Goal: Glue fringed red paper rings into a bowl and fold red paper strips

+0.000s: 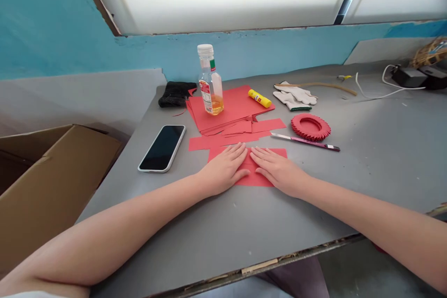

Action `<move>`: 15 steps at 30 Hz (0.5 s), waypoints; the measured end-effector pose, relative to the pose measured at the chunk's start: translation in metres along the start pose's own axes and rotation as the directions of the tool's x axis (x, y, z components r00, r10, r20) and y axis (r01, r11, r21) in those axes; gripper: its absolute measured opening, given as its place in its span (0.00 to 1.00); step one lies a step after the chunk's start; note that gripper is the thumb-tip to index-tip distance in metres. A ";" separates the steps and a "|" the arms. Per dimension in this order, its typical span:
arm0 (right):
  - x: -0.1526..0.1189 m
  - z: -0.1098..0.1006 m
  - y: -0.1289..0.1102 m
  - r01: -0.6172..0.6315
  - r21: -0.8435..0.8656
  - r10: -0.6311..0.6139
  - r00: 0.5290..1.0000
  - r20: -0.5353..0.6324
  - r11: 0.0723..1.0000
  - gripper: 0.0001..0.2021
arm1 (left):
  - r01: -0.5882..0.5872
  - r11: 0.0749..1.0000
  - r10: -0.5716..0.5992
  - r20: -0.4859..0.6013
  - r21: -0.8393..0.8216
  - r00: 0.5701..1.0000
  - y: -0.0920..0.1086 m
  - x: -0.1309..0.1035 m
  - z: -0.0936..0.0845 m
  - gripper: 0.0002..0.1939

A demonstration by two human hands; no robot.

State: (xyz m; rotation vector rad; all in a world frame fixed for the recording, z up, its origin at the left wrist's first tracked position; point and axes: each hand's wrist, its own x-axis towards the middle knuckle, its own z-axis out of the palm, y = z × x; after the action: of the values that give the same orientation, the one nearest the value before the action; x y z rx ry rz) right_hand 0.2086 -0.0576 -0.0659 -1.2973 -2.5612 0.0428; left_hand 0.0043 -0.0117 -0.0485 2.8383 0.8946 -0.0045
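My left hand lies flat, fingers stretched out, on the left half of a red paper sheet. On the same sheet's right half rests my right hand, also flat with its fingers extended. A line runs across the sheet between the hands; whether it is a crease or an edge I cannot tell. Just beyond the fingertips lie cut red paper strips. To the right is a craft knife with its blade out, touching or close to a pleated red paper ring.
A glass bottle and a yellow glue stick sit on stacked red paper. A phone lies left, near a black cloth. White gloves and cables lie right. A cardboard box stands beside the table.
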 end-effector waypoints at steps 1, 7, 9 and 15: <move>0.000 0.001 0.000 0.008 0.006 -0.008 1.000 -0.010 1.000 0.22 | -0.018 1.000 0.018 0.004 -0.012 1.000 0.000 -0.002 0.001 0.31; -0.004 0.004 0.000 0.015 0.021 -0.014 0.999 -0.039 1.000 0.21 | -0.043 0.999 0.044 0.027 -0.010 0.999 0.001 -0.004 0.002 0.33; -0.003 0.004 0.000 0.014 0.024 -0.013 0.999 -0.032 1.000 0.21 | -0.044 0.999 0.044 0.029 -0.007 0.999 0.000 -0.003 0.002 0.33; -0.003 0.002 -0.001 0.007 0.017 -0.007 1.000 -0.014 1.000 0.22 | -0.048 0.998 0.048 -0.009 0.031 0.999 0.000 -0.003 0.004 0.33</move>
State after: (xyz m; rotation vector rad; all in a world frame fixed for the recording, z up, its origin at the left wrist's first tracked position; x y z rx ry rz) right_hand 0.2092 -0.0600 -0.0680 -1.2777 -2.5486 0.0540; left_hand 0.0018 -0.0147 -0.0526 2.8897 0.8354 0.0008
